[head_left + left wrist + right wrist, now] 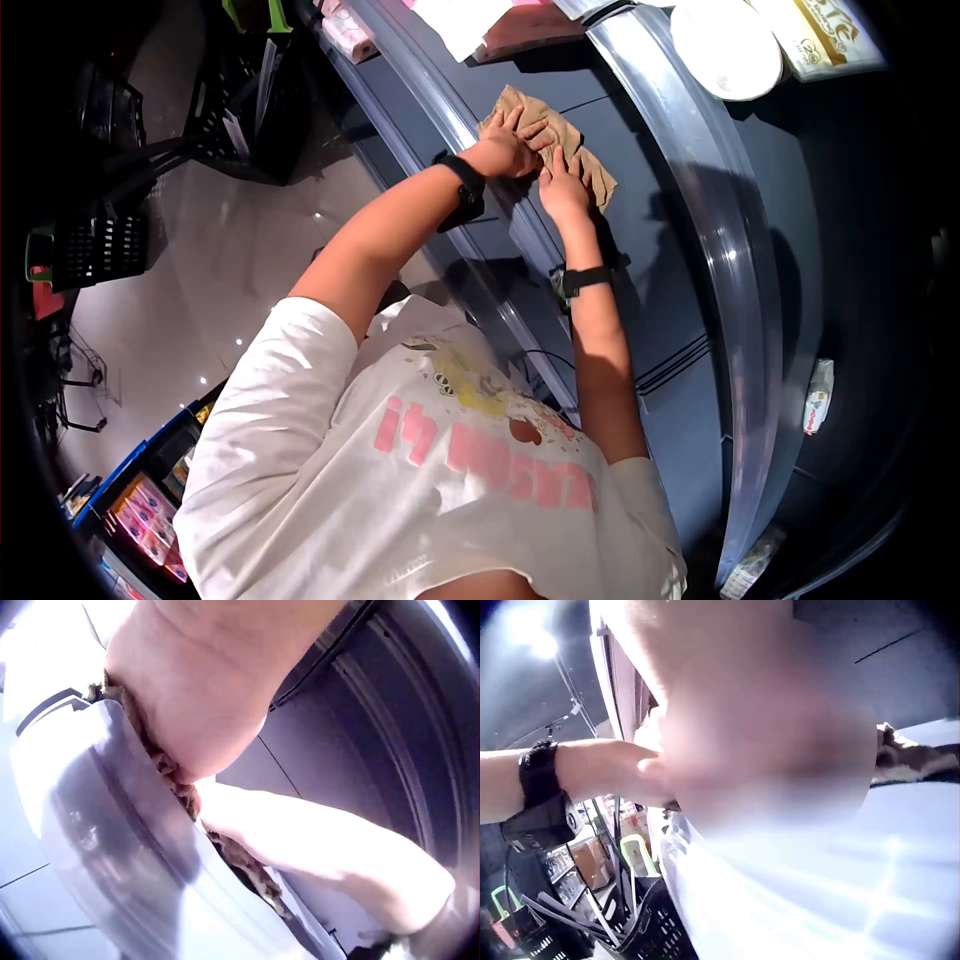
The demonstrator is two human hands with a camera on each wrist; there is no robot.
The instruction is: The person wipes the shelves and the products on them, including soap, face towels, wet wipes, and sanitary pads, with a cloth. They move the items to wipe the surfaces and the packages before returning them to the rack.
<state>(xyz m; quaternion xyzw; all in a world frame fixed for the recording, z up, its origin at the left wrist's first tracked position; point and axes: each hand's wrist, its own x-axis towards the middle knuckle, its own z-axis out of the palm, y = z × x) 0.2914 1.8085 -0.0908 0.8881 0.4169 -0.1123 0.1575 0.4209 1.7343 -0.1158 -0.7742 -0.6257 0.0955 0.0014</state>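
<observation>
A creased brown cloth (597, 176) lies on the dark grey shelf (665, 270), right behind its clear plastic front edge (425, 80). My left hand (506, 152) rests on the cloth with fingers spread and extended. Close beside it, my right hand (566, 190) presses on the same cloth, its fingers pointing forward. In the left wrist view, a wrinkled strip of the cloth (247, 866) runs along the inside of the clear edge, below both hands. The right wrist view has my right hand (772, 727) blurred, its fingers hidden.
A second clear curved edge (700, 170) rises to the right. Beyond it are a white round item (727, 50), a white and gold pack (825, 38) and a small white pack (819, 397). Black baskets (240, 115) stand on the floor at left.
</observation>
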